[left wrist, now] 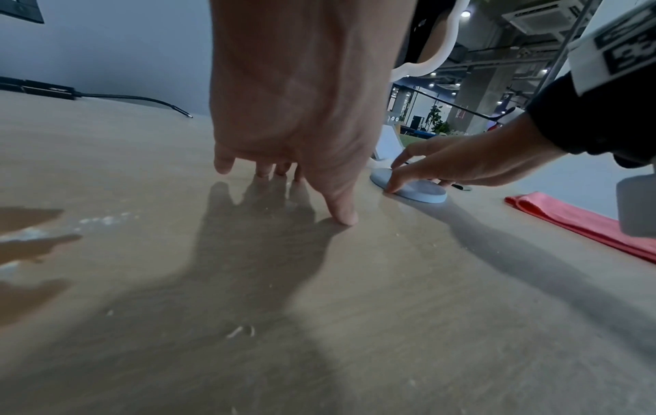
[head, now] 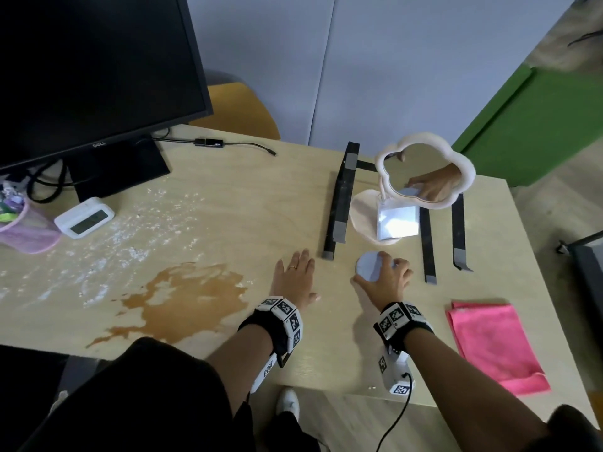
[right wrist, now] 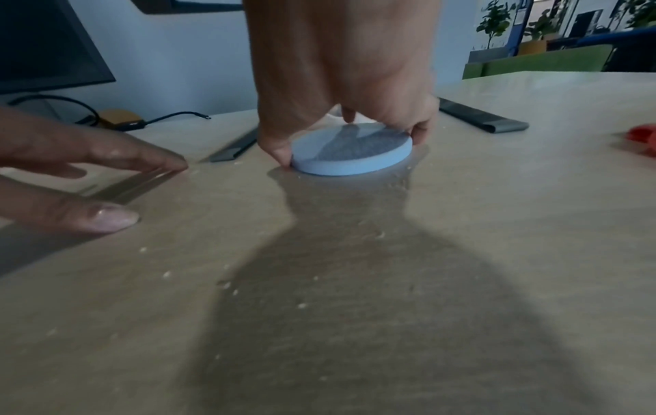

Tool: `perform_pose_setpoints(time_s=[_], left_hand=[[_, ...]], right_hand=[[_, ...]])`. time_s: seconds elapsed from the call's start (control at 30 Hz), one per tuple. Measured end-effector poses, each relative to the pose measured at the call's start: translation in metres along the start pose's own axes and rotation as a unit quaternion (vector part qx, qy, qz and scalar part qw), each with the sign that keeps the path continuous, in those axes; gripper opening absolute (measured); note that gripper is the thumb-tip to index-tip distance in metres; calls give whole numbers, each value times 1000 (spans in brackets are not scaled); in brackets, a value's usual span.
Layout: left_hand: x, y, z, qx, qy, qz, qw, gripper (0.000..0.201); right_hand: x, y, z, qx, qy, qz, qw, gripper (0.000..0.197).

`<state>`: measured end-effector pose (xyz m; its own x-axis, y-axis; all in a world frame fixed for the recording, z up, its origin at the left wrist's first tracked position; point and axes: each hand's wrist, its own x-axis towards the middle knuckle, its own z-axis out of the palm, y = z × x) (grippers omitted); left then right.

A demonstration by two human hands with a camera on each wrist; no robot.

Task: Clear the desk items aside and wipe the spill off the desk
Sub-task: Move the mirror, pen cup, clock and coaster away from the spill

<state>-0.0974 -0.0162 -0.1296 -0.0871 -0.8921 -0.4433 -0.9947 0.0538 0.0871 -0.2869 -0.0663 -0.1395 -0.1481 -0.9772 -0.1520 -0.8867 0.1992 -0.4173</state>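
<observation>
**Right hand takes the blue disc by its rim**

The round, flat pale-blue coaster-like disc (right wrist: 351,153) lies flat on the light wooden tabletop (head: 228,223), directly under the right hand (head: 386,278). It looks stiff, thin and light, with a matte, faintly grainy top, so it should neither bend nor slip much. Being so low, it offers little edge to catch; the rim is the sensible place to take it, thumb on one side and fingers opposite, or it could simply be slid along the tabletop.

That is how the right hand sits: arched over the disc, fingers curled down, thumb against the near-left rim and fingertips against the far-right rim. The disc does not appear lifted.

The left hand (head: 295,278) is just to the left of the right one, palm down, fingers straight and spread with their tips on the tabletop, holding nothing.

Further left of the left hand spreads the brown liquid spill (head: 182,298), with white powdery scatter beyond it. The folded pink cloth (head: 496,347) lies to the right of the right hand, untouched, so the wiping is judged not yet begun.
</observation>
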Motion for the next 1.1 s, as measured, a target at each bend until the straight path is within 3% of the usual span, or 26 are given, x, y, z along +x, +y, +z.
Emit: perform_pose_setpoints(time_s=[0.2, 0.3, 0.5, 0.67, 0.93, 1.1], left_hand=[[-6, 1, 1, -5, -1, -5, 1000, 77], [-14, -3, 2, -15, 9, -10, 1000, 75], [-40, -42, 2, -55, 37, -62, 996, 70], [-76, -107, 4, -78, 58, -142, 985, 66], [-147, -234, 7, -127, 69, -290, 946, 68], [-168, -290, 15, -133, 73, -331, 931, 65]], right_hand=[[-1, 2, 4, -39, -21, 7, 999, 85], [-9, -4, 9, -72, 0, -24, 997, 79], [-28, -50, 24, -42, 19, -201, 979, 48], [-39, -118, 45, -40, -22, -304, 951, 40], [-69, -266, 89, -47, -91, -443, 891, 48], [-85, -356, 121, -66, -123, -517, 845, 53]])
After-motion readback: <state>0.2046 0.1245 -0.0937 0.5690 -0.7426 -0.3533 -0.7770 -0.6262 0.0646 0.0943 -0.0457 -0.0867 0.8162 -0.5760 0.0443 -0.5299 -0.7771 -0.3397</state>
